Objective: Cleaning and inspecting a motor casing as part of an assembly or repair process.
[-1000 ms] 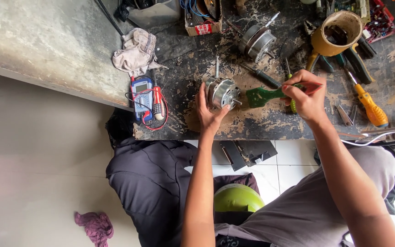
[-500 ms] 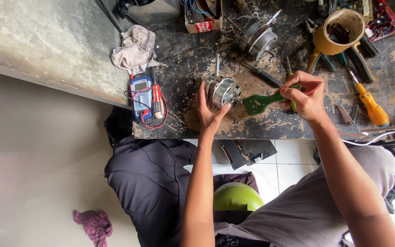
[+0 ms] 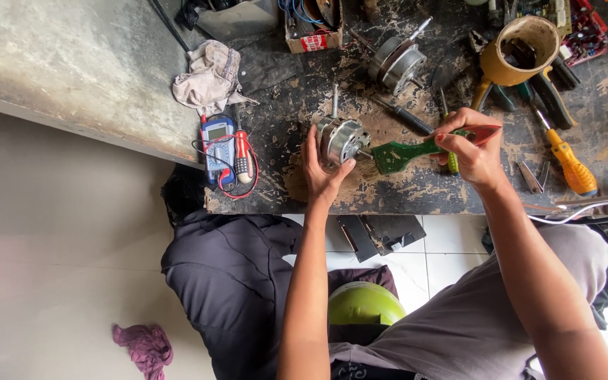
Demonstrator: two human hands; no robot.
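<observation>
Green brush (image 3: pixel 404 152) lies horizontal, bristle end toward motor (image 3: pixel 341 140). Right hand (image 3: pixel 474 149) pinches its red handle end; left hand (image 3: pixel 321 171) cups the motor, shaft up.

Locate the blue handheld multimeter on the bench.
In the head view, the blue handheld multimeter lies near the dark workbench's front-left corner, left of the left hand.

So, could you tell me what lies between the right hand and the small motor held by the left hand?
In the head view, a green paintbrush spans the gap: the right hand grips its handle, and its bristles reach the motor steadied by the left hand.
</observation>
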